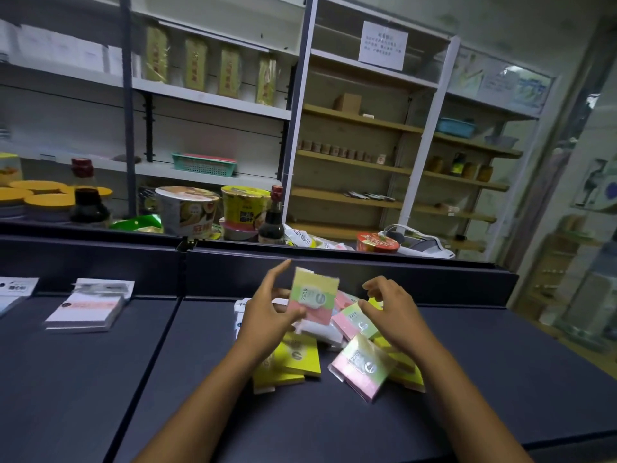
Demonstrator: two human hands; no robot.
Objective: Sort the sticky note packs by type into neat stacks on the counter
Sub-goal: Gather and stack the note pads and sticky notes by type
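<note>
- Sorting is judged to be at an early stage: one multicoloured pack (314, 297) is held upright above the heap by the left hand (267, 312), pinched at its lower edge, with the forefinger stretched up at 12 o'clock.
- No pack is held in the grip of the right hand (390, 309); its fingers are loosely curled and hover just beside the heap, at 3 o'clock from the raised pack.
- The step would be done well if the raised pack's label were read first, then the pack laid flat and squared with others of its kind, away from the heap.
- A jumbled heap of packs (337, 349) is seen at the middle of the dark surface (334, 426): yellow packs (297, 359) at 7 o'clock, a pink-and-green pack (362, 365) at 5 o'clock, some overlapping and tilted.
- Each pack appears wrapped in clear film with a round label.
- A white notepad stack (86, 310) lies well apart at 9 o'clock.
</note>
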